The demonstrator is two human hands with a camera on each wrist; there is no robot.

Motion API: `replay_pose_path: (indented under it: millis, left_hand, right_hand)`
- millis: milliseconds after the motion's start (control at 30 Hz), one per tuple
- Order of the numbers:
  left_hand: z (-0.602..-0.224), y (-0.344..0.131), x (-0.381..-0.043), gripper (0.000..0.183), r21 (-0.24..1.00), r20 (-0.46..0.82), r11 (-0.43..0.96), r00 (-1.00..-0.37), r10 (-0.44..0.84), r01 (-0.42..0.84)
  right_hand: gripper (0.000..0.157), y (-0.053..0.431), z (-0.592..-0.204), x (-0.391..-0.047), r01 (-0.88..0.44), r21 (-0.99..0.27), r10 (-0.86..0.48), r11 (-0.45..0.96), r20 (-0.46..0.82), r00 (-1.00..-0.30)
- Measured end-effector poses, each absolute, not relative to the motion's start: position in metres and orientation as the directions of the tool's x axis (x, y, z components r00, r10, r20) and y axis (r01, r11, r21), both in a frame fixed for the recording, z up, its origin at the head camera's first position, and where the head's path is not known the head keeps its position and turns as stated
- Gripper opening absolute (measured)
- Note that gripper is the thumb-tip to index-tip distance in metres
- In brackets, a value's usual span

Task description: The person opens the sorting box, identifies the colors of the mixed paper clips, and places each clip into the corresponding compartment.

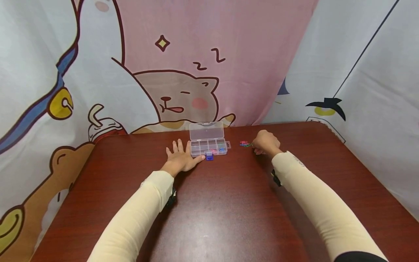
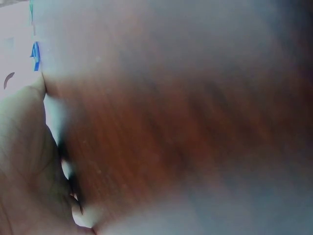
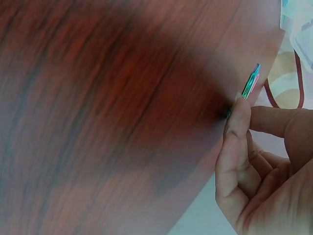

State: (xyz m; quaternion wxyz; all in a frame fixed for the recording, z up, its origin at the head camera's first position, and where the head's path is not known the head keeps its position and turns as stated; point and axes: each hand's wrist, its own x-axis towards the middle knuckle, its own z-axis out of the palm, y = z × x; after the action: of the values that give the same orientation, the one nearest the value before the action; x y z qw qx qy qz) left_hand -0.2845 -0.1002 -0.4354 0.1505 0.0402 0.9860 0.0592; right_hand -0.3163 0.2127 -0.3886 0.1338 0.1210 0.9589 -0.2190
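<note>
A clear plastic compartment box (image 1: 195, 153) stands with its lid (image 1: 207, 131) raised. Pink paper clips (image 1: 214, 151) and blue paper clips (image 1: 222, 150) lie in front compartments at its right. My left hand (image 1: 181, 160) rests on the table with fingers spread, its thumb by the box's front edge near the blue latch (image 1: 209, 157). To the right of the box is a small group of paper clips (image 1: 244, 144), pink, blue and green. Beside them my right hand (image 1: 266, 142) pinches a green paper clip (image 3: 228, 113) between thumb and forefinger, mostly hidden by the fingertips.
The dark red-brown wooden table (image 1: 209, 211) reaches back to a cartoon-printed curtain (image 1: 248, 72). A clear hanging tab (image 1: 228, 145) sticks out from the box's right side, towards the loose clips.
</note>
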Motion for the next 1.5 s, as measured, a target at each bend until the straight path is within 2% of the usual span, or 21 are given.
replay_pose_path:
  millis: [133,367,500,733,1067,1333,1500]
  left_hand:
    - [-0.435,-0.100,-0.285,0.102,0.129,-0.289,0.990,-0.952,0.099,0.063]
    - [-0.434,-0.100,-0.284,0.103,0.135,-0.287,0.989,-0.953,0.102,0.065]
    - [-0.435,-0.100,-0.285,0.102,0.129,-0.299,0.990,-0.950,0.094,0.058]
    - [-0.435,-0.101,-0.284,0.102,0.129,-0.290,0.990,-0.953,0.091,0.056]
    - [-0.436,-0.100,-0.282,0.103,0.137,-0.294,0.989,-0.950,0.100,0.061]
    - [-0.436,-0.100,-0.283,0.103,0.139,-0.297,0.989,-0.950,0.093,0.053]
    - [-0.435,-0.100,-0.283,0.103,0.137,-0.291,0.989,-0.952,0.097,0.059]
  right_hand:
    - [0.026,0.210,-0.391,-0.319,0.282,-0.352,0.182,0.893,-0.290,-0.939]
    - [0.024,0.214,-0.392,-0.322,0.367,-0.397,0.228,0.841,-0.355,-0.907]
    - [0.021,0.217,-0.393,-0.323,0.368,-0.422,0.215,0.828,-0.368,-0.905]
    - [0.020,0.224,-0.395,-0.325,0.361,-0.504,0.147,0.785,-0.414,-0.899]
    - [0.020,0.218,-0.389,-0.331,0.433,-0.714,0.009,0.551,-0.514,-0.858]
    - [0.019,0.188,-0.382,-0.335,0.456,-0.764,-0.065,0.457,-0.539,-0.840]
    - [0.027,0.166,-0.381,-0.336,0.471,-0.776,-0.107,0.420,-0.558,-0.823]
